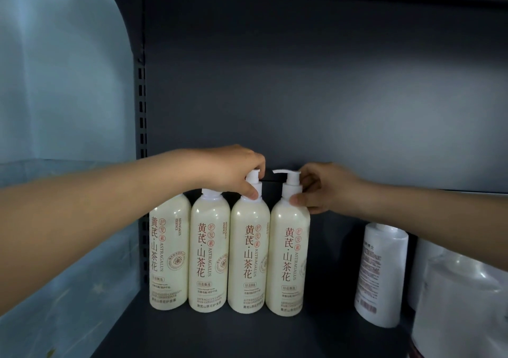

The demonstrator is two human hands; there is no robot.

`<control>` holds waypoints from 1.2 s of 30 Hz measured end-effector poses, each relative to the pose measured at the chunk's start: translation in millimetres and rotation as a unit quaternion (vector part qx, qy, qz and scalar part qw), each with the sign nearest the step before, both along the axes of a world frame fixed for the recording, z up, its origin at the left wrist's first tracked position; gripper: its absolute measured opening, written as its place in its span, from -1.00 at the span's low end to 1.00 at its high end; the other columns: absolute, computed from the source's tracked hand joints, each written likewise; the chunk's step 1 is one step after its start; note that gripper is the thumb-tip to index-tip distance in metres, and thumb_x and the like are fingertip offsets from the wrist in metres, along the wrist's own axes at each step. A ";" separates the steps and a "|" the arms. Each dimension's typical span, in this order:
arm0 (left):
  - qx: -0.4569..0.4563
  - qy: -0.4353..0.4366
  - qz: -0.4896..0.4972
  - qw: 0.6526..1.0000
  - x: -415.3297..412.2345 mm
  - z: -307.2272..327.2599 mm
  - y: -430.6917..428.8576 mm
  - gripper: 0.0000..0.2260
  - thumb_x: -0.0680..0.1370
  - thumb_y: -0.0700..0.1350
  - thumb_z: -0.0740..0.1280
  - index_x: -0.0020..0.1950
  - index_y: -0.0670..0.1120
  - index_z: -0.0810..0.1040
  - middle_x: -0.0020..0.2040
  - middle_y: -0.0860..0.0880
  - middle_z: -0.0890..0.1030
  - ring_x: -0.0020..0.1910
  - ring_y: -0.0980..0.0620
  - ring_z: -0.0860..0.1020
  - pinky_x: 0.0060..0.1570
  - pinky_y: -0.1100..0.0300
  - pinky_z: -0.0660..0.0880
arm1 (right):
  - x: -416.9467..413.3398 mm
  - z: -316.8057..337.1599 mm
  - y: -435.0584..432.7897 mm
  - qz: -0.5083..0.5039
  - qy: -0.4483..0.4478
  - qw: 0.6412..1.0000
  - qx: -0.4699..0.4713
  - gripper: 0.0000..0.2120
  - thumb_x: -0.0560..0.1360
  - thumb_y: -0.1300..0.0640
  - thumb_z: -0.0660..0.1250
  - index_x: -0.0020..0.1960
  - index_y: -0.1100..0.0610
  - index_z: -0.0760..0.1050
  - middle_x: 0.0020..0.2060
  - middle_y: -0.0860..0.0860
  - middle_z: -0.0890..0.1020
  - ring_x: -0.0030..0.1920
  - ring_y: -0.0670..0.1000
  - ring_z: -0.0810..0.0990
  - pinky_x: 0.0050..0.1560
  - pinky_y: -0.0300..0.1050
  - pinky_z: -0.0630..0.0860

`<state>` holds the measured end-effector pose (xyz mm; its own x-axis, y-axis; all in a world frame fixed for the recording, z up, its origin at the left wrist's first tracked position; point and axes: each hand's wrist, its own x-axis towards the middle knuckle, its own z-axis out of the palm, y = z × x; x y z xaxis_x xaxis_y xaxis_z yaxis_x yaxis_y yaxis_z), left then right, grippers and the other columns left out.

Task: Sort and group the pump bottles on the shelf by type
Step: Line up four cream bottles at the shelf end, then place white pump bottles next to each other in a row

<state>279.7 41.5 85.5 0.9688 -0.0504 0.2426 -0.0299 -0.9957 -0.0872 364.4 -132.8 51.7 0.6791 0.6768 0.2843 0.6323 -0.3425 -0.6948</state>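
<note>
**A:** Closest to us, lower right of the frame: a pale plastic container [461, 302], too blurred to read. Just behind it stands a white labelled bottle [382, 272] on the dark shelf board [275, 335].

**B:** And the centre of the frame?

**A:** 4 cream pump bottles in a row, upright, side by side, labels forward. From the left: 1st bottle [170, 250], 2nd bottle [209, 253], 3rd bottle [248, 250], 4th bottle [288, 256]. There's a clear gap between that row and the white labelled bottle.

**B:** Both hands are on them!

**A:** The left hand [231, 171] comes in from the left edge. Its fingers are curled over the 3rd bottle's pump head [254, 177], thumb down at the collar. The right hand [324, 187] reaches in from the right and pinches the 4th bottle's neck, thumb in front, fingers tucked behind. That spout [280, 171] points left.

**B:** Behind them?

**A:** A grey back panel [302, 83], with a slotted upright [141, 110] at its left edge.
</note>
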 end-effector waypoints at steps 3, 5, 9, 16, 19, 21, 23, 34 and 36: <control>0.033 0.014 0.008 0.999 -3.2 2.8 -1.8 -0.61 0.49 0.05 0.35 0.25 -0.04 0.40 -0.15 0.15 0.43 -0.08 0.05 0.39 -0.14 0.19 0.33 | 1.7 6.4 -3.2 0.002 -0.002 0.999 -0.039 -0.79 0.40 0.27 0.45 -0.06 0.09 0.47 -0.15 0.00 0.56 -0.16 0.00 0.60 -0.07 -0.04 0.64; 0.068 0.012 0.022 0.997 -7.0 5.9 -4.0 -0.59 0.49 0.08 0.34 0.25 -0.06 0.39 0.06 0.01 0.52 0.01 0.00 0.45 -0.06 0.13 0.42 | 1.1 12.1 -8.2 0.010 -0.030 0.995 -0.098 -0.73 0.43 0.23 0.43 0.09 0.12 0.46 -0.15 -0.01 0.57 -0.14 -0.01 0.58 -0.06 -0.07 0.61; 0.116 -0.017 0.045 0.992 -21.5 21.2 -14.4 -0.64 0.54 0.07 0.27 0.23 -0.11 0.40 0.14 -0.06 0.51 0.09 -0.04 0.47 0.00 0.10 0.43 | -12.8 30.4 -27.3 0.021 -0.096 0.961 -0.259 -0.59 0.46 0.05 0.39 0.26 0.10 0.42 -0.01 -0.04 0.60 0.00 -0.04 0.57 0.05 -0.12 0.55; 0.121 -0.048 0.078 0.988 -48.3 43.7 -56.2 -0.71 0.55 0.08 0.21 0.12 -0.09 0.48 0.10 -0.02 0.53 0.07 -0.05 0.48 -0.03 0.10 0.43 | -55.0 68.9 -79.7 -0.051 -0.272 0.849 -0.450 -0.52 0.46 -0.15 0.32 0.31 0.03 0.40 0.22 -0.09 0.52 0.23 -0.01 0.49 0.31 0.00 0.40; 0.111 -0.062 0.077 0.989 -53.7 42.9 -79.7 -0.71 0.55 0.08 0.21 0.15 -0.07 0.48 0.12 -0.01 0.53 0.09 -0.05 0.48 0.01 0.09 0.44 | -65.3 76.8 -103.1 -0.099 -0.332 0.826 -0.445 -0.50 0.47 -0.14 0.30 0.32 0.08 0.39 0.24 0.00 0.51 0.25 0.06 0.46 0.28 0.00 0.40; 0.090 -0.069 0.074 0.991 -61.0 41.1 -103.9 -0.71 0.54 0.09 0.22 0.16 -0.04 0.47 0.13 0.01 0.53 0.10 -0.04 0.48 0.00 0.10 0.44 | -72.9 79.5 -126.8 -0.126 -0.345 0.817 -0.444 -0.50 0.48 -0.15 0.29 0.33 0.08 0.37 0.26 0.03 0.49 0.26 0.09 0.45 0.27 0.02 0.40; 0.073 -0.072 0.069 0.992 -70.0 41.0 -129.5 -0.71 0.55 0.09 0.22 0.17 -0.04 0.45 0.13 0.01 0.53 0.09 -0.03 0.48 -0.02 0.11 0.43 | -78.8 81.0 -151.2 -0.150 -0.362 0.805 -0.445 -0.50 0.49 -0.15 0.27 0.33 0.08 0.37 0.27 0.03 0.47 0.26 0.10 0.43 0.25 0.02 0.42; 0.030 -0.107 0.082 0.990 -133.6 42.1 -283.6 -0.75 0.56 0.05 0.21 0.09 -0.09 0.51 0.11 -0.01 0.55 0.09 -0.04 0.49 0.05 0.07 0.46 | -141.4 82.0 -321.3 -0.190 -0.395 0.809 -0.392 -0.54 0.50 -0.17 0.24 0.31 0.04 0.39 0.22 -0.05 0.50 0.26 0.07 0.40 0.14 -0.03 0.43; 0.019 -0.106 0.079 0.991 -144.8 45.6 -312.6 -0.74 0.57 0.04 0.20 0.10 -0.10 0.51 0.12 -0.01 0.55 0.10 -0.04 0.48 0.03 0.11 0.42 | -151.9 84.5 -350.7 -0.198 -0.384 0.817 -0.381 -0.54 0.49 -0.19 0.25 0.29 0.03 0.40 0.22 -0.04 0.50 0.26 0.08 0.42 0.14 -0.03 0.42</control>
